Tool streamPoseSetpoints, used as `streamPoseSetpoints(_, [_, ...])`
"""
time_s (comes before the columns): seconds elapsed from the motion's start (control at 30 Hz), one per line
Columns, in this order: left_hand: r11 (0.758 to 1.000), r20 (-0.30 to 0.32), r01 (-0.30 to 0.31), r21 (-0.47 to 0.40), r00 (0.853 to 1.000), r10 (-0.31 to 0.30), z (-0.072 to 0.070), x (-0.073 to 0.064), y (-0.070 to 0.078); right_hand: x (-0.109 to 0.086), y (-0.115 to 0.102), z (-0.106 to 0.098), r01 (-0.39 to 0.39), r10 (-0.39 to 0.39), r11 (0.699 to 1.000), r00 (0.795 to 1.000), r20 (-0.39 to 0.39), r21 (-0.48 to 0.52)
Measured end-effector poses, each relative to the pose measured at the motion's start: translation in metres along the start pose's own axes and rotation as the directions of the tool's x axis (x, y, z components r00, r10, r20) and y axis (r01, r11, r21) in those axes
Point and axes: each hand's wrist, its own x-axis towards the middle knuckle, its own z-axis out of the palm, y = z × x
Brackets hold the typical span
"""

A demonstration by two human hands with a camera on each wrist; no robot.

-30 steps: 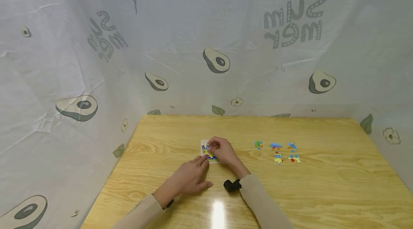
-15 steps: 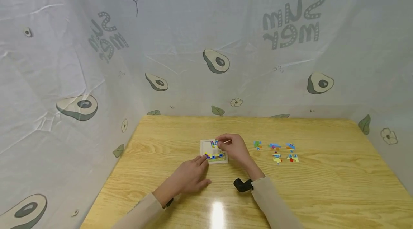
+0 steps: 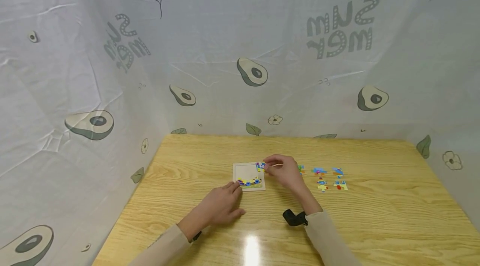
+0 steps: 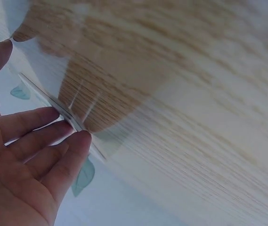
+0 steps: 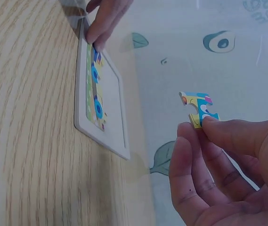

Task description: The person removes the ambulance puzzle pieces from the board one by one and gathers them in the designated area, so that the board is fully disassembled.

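Observation:
A white puzzle board lies flat on the table, with a strip of joined puzzle pieces along its near side. My left hand rests its fingertips on the board's near left corner, fingers fairly straight, thumb apart. In the left wrist view those fingertips meet the board's thin edge. Thumb and fingers of my right hand pinch a blue and yellow puzzle piece, raised off the board. From the head view this piece overlaps the board's far right corner.
Several loose puzzle pieces lie to the right in two rough rows, among them a blue one and a yellow one. A pale avocado-print sheet rises behind the wooden table and along its sides.
My right hand has moved right with the puzzle piece, from over the board's left part to its far right corner, uncovering the board's middle. The left hand has stayed at the corner.

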Motion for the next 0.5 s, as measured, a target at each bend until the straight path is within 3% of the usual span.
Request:
streamPoseSetpoints(0.33, [1.000,-0.013,0.006,0.017,1.000,-0.006,-0.001,-0.002,0.003,-0.006,0.008,-0.022,-0.014,0.015,0.998,1.000,0.003,-0.057])
streamPoseSetpoints(0.5, [0.999,0.029,0.009,0.034,1.000,-0.010,0.000,-0.003,0.002,-0.012,0.016,-0.035,-0.047,0.045,0.993,0.999,-0.013,-0.106])
